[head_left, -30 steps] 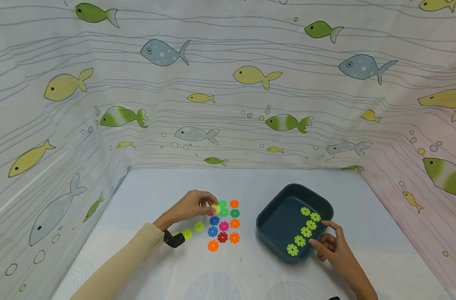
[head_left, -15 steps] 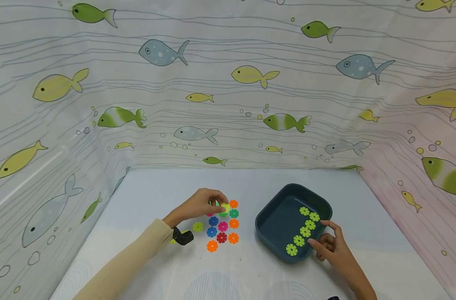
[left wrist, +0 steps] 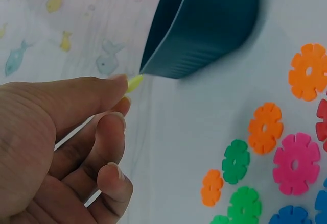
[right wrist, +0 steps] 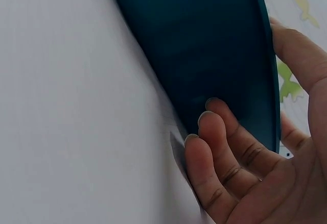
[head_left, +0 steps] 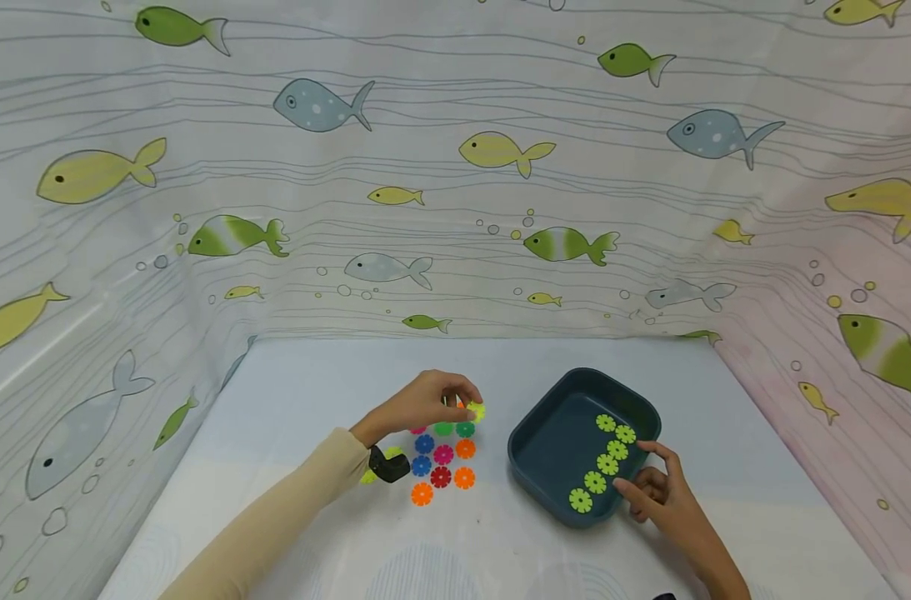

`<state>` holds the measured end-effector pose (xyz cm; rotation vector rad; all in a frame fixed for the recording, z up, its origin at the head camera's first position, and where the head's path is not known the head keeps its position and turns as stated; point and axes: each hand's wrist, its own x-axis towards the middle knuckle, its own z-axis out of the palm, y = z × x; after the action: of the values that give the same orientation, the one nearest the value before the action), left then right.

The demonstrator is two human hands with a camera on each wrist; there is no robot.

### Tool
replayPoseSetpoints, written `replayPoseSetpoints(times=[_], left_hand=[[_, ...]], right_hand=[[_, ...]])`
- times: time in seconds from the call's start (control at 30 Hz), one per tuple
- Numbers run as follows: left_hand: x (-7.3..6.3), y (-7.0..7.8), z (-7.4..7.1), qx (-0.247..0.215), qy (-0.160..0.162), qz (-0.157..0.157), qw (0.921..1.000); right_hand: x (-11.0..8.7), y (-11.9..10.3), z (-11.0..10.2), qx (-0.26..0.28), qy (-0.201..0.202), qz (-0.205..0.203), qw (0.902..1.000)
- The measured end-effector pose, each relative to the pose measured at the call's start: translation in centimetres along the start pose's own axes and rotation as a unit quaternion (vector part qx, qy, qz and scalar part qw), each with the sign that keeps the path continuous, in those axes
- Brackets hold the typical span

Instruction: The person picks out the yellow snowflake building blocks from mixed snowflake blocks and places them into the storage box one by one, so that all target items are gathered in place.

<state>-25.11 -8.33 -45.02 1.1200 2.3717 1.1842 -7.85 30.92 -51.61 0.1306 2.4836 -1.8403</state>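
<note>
My left hand (head_left: 428, 400) pinches a yellow-green flower-shaped disc (head_left: 478, 411) between thumb and forefinger, above the table and left of the tray. In the left wrist view that disc (left wrist: 135, 83) appears edge-on at the fingertips, the other fingers curled below. A dark blue square tray (head_left: 548, 450) stands at right, with several yellow-green discs (head_left: 595, 482) in a crooked row inside it. My right hand (head_left: 661, 492) grips the tray's right side. In the right wrist view, its thumb lies over the rim and its fingers (right wrist: 210, 127) press the outer wall.
Several flower discs lie in rough columns left of the tray: orange (head_left: 422, 493), blue (head_left: 421, 465), pink (head_left: 443, 454), dark red (head_left: 441, 477) and green (head_left: 465, 429). More yellow-green discs (head_left: 368, 477) are partly hidden by the left wrist's black camera (head_left: 390, 465). Fish-printed cloth (head_left: 395, 308) surrounds the table.
My left hand has moved right with its yellow-green disc, passing over the green discs to the far orange one. The right hand keeps its hold on the tray.
</note>
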Motion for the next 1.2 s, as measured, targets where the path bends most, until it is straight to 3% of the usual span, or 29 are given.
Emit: replayPoseSetpoints(times=[0.23,1.2], left_hand=[[1.3,0.7,0.8,-0.002,-0.013,0.023,0.9996],[5.9,3.3,4.1,-0.056,-0.079,0.055,0.9938]], right_hand=[[-0.1,-0.2,0.0,-0.003,-0.005,-0.001,1.0000],[0.1,0.2,-0.1,0.005,-0.006,-0.004,1.0000]])
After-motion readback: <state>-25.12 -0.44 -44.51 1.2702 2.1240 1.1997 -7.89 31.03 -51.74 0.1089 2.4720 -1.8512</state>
